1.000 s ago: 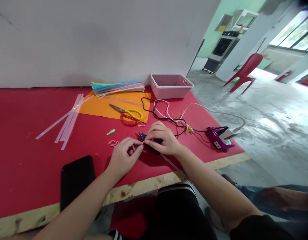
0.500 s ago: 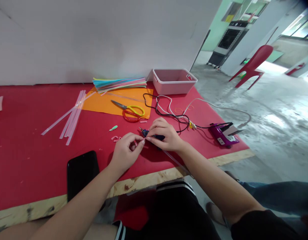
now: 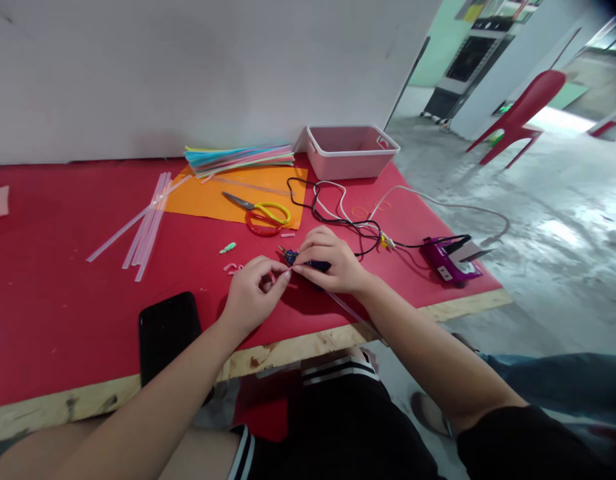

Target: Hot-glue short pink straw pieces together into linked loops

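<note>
My left hand (image 3: pixel 253 291) and my right hand (image 3: pixel 333 261) meet near the table's front edge, fingertips pinched together around a thin, small pink piece (image 3: pixel 291 268). Its kind is too small to make out. Under and behind my right fingers lies a dark blue tool with a metal tip (image 3: pixel 288 255), which looks like a glue gun; my right hand partly hides it. A translucent stick (image 3: pixel 351 308) runs from beneath my right hand toward the edge. Beside my left fingers are curled pink bits (image 3: pixel 233 268) and a small green-and-white piece (image 3: pixel 227 248).
Scissors (image 3: pixel 261 208) lie on an orange sheet (image 3: pixel 208 197) before a bundle of thin coloured strips (image 3: pixel 238 160). Translucent sticks (image 3: pixel 147 230) and a black phone (image 3: pixel 169 333) are left. A pink basket (image 3: pixel 353 163), tangled cables (image 3: pixel 358 228) and a purple power strip (image 3: pixel 451 262) are right.
The view has shifted slightly, so the table sits higher in the picture. Both hands keep nearly the same pinch on the small pink piece; nothing else has visibly moved.
</note>
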Available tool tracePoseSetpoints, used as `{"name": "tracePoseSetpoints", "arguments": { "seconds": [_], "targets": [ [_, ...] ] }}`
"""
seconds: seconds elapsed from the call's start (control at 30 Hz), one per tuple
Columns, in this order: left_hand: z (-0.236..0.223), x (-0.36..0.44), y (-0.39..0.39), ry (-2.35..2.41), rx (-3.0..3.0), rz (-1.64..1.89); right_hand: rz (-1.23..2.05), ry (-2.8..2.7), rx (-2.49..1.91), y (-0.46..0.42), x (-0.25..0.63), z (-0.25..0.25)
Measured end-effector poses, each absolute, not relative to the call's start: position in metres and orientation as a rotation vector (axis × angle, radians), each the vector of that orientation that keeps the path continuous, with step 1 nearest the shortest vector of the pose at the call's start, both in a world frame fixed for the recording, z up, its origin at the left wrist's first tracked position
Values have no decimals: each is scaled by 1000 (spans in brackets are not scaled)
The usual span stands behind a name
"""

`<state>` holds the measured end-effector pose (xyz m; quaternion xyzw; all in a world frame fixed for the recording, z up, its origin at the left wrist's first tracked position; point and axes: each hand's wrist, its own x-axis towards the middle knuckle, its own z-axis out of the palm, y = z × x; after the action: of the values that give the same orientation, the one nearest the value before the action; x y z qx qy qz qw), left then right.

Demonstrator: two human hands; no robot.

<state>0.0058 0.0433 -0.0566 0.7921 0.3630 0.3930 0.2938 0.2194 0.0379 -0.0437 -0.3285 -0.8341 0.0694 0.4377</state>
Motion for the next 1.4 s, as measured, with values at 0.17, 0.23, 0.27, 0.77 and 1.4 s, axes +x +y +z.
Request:
{"name": "tracePoseSetpoints", "arguments": {
  "seconds": [0.17, 0.23, 0.27, 0.77, 1.4],
  "targets": [
    [-54, 7, 43, 964, 2107, 1046, 175, -2078, -813, 37, 219, -44],
    [-54, 7, 43, 966, 2108, 1051, 172, -2075, -810, 37, 219, -44],
    [-54, 7, 43, 966, 2109, 1052, 170, -2073, -809, 37, 219, -44],
    [-52, 7, 41, 957, 2096, 1032, 177, -2078, -812, 33, 220, -44],
    [-50, 7, 38, 941, 2107, 1019, 181, -2102, -794, 33, 221, -44]
  ]
}}
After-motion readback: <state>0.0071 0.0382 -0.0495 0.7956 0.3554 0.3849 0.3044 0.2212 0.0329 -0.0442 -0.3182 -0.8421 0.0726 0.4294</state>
